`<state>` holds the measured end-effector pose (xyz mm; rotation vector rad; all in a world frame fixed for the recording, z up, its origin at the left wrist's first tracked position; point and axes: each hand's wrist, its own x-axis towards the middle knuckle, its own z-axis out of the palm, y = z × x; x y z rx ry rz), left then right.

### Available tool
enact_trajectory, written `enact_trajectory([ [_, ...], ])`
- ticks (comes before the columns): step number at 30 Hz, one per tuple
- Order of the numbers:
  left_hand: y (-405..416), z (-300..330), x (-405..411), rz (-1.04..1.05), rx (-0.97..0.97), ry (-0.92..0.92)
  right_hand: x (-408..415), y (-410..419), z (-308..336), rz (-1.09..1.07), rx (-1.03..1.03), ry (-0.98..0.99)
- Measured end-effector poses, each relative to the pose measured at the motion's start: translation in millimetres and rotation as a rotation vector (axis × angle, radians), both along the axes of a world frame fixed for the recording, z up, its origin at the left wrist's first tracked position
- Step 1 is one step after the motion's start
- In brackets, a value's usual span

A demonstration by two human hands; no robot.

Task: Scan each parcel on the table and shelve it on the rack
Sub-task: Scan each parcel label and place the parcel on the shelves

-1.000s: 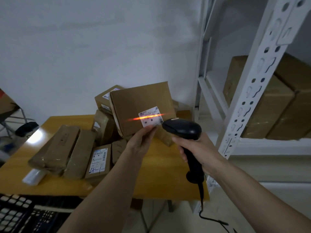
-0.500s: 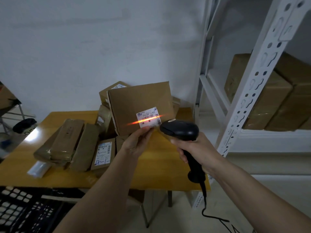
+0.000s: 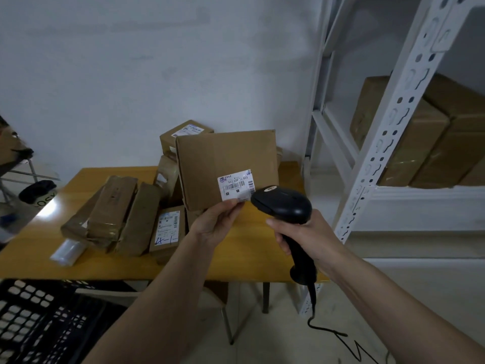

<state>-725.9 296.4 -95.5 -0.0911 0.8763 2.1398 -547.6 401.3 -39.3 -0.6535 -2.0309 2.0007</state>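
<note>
Evidently light and stiff, the flat brown cardboard parcel [image 3: 225, 164] stands upright at centre frame, pinched at its lower edge by the left hand [image 3: 215, 224]. The right hand [image 3: 301, 235] grips the black handheld scanner [image 3: 284, 206]; gripping both side edges seems safer.

The parcel [image 3: 225, 164] held up at centre frame is plain brown cardboard, its label [image 3: 236, 184] white with black barcode stripes and blue print at the corners. The scanner [image 3: 284, 206] is black all over. The bench [image 3: 252, 248] is honey-yellow wood (glare whitens its left edge). At right, the rack [image 3: 393, 143] is white, perforated with dark keyhole slots, holding brown boxes [image 3: 420, 137]. Lower left, a black lattice crate [image 3: 36, 319].
</note>
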Motion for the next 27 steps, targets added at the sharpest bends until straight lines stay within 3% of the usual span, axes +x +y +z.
enact_trajectory([
  [16,-5,-13,26,-0.139,0.022,0.115,51,-6,-10,-0.095,-0.004,0.043],
  [18,-5,-14,36,-0.168,0.045,0.099,57,-4,-11,-0.212,-0.056,0.091],
  [23,2,-24,76,-0.322,0.075,0.097,81,27,-15,-0.761,-0.177,0.189],
  [27,26,-26,120,-0.431,0.061,0.105,115,61,-11,-0.755,-0.201,0.197],
])
